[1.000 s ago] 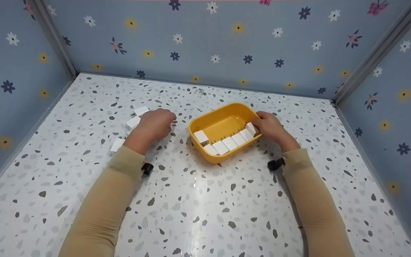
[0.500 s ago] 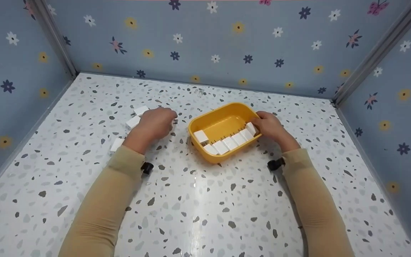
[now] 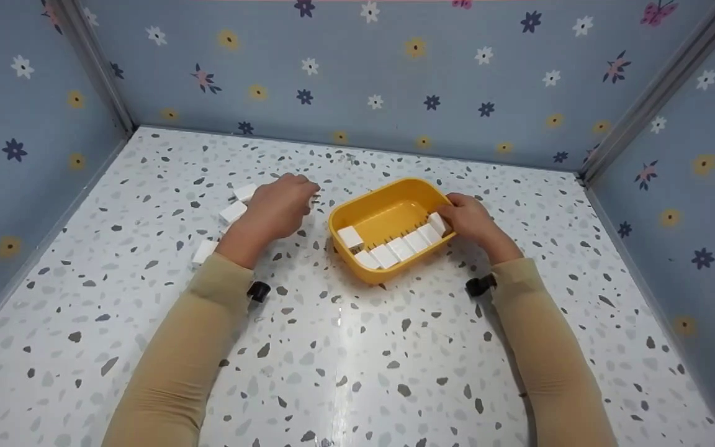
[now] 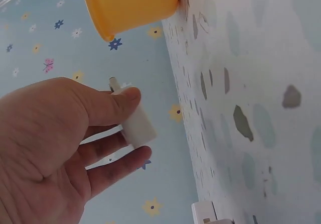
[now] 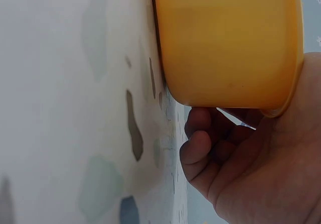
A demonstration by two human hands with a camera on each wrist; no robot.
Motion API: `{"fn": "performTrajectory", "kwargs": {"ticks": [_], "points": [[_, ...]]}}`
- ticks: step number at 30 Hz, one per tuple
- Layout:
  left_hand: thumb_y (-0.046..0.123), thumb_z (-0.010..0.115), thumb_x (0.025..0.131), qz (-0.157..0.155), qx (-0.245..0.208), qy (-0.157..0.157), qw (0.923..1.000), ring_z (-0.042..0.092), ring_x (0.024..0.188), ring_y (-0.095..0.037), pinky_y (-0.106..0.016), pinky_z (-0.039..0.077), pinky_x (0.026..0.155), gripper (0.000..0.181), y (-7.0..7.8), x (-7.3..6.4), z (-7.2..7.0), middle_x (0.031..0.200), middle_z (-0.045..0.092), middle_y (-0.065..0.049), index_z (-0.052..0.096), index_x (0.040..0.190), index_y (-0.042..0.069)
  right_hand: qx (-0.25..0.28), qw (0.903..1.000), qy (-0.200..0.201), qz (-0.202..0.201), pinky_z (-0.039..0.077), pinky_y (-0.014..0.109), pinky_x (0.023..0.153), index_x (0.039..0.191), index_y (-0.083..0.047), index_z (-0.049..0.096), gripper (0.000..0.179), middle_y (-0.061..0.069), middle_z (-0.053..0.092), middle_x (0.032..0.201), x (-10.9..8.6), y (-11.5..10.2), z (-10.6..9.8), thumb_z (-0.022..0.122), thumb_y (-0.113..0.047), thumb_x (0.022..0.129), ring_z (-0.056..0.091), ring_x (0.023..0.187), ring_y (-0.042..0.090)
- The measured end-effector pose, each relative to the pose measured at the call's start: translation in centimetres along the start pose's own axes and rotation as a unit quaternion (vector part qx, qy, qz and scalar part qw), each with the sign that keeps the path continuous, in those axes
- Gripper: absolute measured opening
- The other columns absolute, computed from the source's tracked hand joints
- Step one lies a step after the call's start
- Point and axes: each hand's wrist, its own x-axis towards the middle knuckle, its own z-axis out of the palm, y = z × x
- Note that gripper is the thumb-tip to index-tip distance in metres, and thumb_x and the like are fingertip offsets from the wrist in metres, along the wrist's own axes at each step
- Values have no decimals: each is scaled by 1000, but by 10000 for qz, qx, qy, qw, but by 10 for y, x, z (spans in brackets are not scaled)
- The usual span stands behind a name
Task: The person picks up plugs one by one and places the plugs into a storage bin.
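On my far left, three loose plugs (image 3: 233, 213) lie on the speckled table (image 3: 370, 360), the nearest partly hidden by the sleeve (image 3: 177, 347); brushing past could nudge them. Next comes the left hand (image 3: 280, 208), raised off the table, thumb and fingertips pinching a held plug (image 4: 138, 126), its prongs towards the yellow box (image 3: 388, 217). I'd judge that pinch light: if the plug's sides slip, it could fall short of the box or catch on the rim. Inside the box, which sits on the table, a single plug (image 3: 350, 238) lies at the left end, then a row of plugs (image 3: 400, 249) along the near wall; a careless drop could knock them askew. Furthest right, the right hand (image 3: 470, 220) grips the box's right end, fingers curled at the rim; if I let that hold loosen, a bump could turn the box
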Motion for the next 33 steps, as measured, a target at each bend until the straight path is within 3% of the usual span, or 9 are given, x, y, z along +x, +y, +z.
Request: {"fn": "performTrajectory", "kwargs": {"ticks": [6, 15, 25, 33], "points": [[4, 71, 107, 395, 35, 616, 9973, 59, 136, -32, -53, 60, 97, 42, 9, -2, -3, 145, 67, -11, 65, 148, 9, 51, 10000, 21, 71, 50, 39, 91, 148, -5, 64, 44, 15, 66, 132, 1, 1, 0, 51, -31, 116, 59, 107, 29], [3, 73, 107, 1167, 127, 1507, 9816, 60, 140, -29, -46, 62, 97, 46, 25, -5, -6, 148, 68, -10, 63, 151, 6, 105, 9997, -15, 222, 50, 36, 89, 147, -5, 65, 43, 14, 66, 129, 2, 0, 0, 51, -33, 117, 59, 105, 26], [3, 77, 104, 1645, 185, 1416, 9760, 61, 140, -28, -44, 62, 99, 54, 50, -7, -8, 148, 69, -10, 59, 155, 5, 113, 9999, 15, 123, 51, 37, 89, 146, -5, 65, 43, 14, 66, 125, 2, 1, 1, 51, -33, 117, 59, 104, 28], [-1, 81, 100, 2044, 118, 1505, 9672, 66, 132, -27, -42, 63, 95, 46, 56, -3, 1, 138, 74, -9, 68, 143, 6, 163, 9998, 19, -122, 50, 39, 84, 141, -4, 66, 39, 14, 65, 113, 1, 4, 0, 52, -30, 116, 59, 96, 28]]}}
